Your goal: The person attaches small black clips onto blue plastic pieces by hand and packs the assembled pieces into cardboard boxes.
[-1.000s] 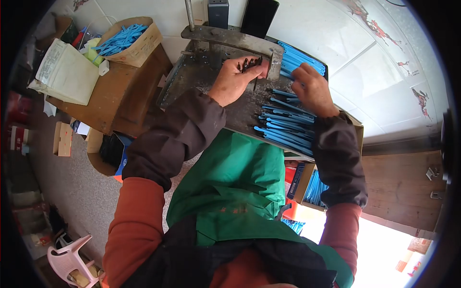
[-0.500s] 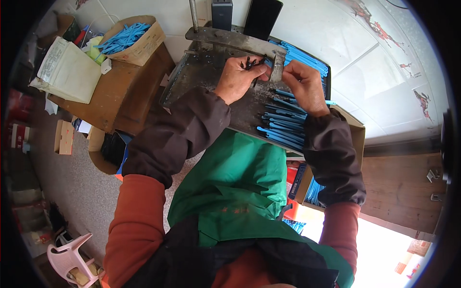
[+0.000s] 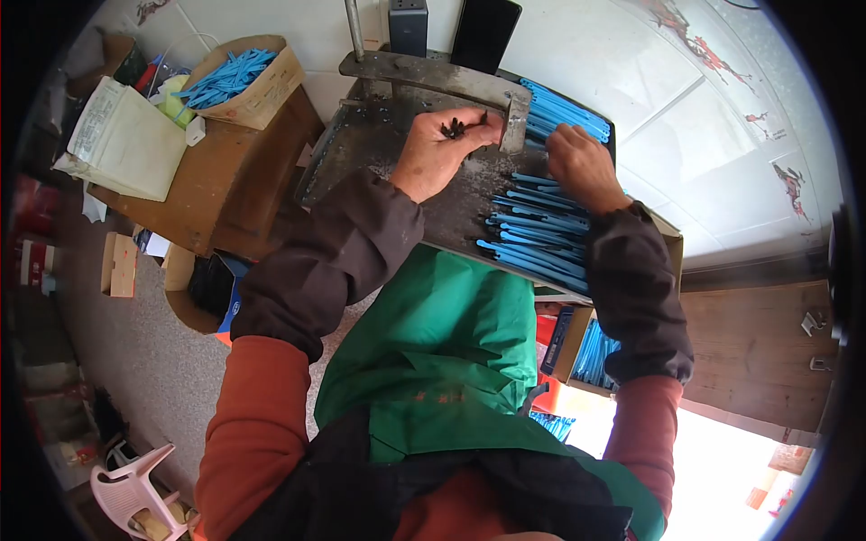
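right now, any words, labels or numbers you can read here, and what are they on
None can be read.
Green apron: small reddish print, too blurred to read.
Pale paper packet: faint printed lines, too small to read.
Blue box under the bench: white mark, unreadable.

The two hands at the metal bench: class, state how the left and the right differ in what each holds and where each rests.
The left hand cups small dark pieces; the right hand shows none. The left sits by the upright metal bar, over bare plate; the right lies on the blue strips. Both are bare, above dark sleeves.
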### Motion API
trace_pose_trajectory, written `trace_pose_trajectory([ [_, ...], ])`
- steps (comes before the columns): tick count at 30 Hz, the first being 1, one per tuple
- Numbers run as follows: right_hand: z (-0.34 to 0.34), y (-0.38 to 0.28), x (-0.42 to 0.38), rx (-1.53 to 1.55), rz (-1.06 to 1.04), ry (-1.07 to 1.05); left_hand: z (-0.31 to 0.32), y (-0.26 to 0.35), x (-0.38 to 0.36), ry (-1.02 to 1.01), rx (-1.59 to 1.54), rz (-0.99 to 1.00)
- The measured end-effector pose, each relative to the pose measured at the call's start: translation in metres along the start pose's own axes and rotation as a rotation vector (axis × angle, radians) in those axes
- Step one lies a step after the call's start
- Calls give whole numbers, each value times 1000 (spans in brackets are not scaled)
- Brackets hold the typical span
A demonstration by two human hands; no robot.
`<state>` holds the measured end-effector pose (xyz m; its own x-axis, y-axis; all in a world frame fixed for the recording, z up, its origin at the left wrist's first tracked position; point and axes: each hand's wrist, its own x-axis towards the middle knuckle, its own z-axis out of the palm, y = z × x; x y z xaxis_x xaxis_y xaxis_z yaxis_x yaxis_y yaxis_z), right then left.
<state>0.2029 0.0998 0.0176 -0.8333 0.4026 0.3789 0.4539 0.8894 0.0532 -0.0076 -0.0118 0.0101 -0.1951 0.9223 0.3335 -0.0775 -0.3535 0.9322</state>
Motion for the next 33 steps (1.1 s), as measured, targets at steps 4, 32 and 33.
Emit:
trace_pose_trajectory([
  [4, -26, -29, 7, 518, 220, 92, 1, -9, 7, 23, -87, -56],
  [32, 15, 11, 5, -18, 68, 9, 2, 1, -3, -26, 9, 46],
  [33, 14, 12, 3, -30, 65, 8, 3, 0, -4, -19, 26, 42],
])
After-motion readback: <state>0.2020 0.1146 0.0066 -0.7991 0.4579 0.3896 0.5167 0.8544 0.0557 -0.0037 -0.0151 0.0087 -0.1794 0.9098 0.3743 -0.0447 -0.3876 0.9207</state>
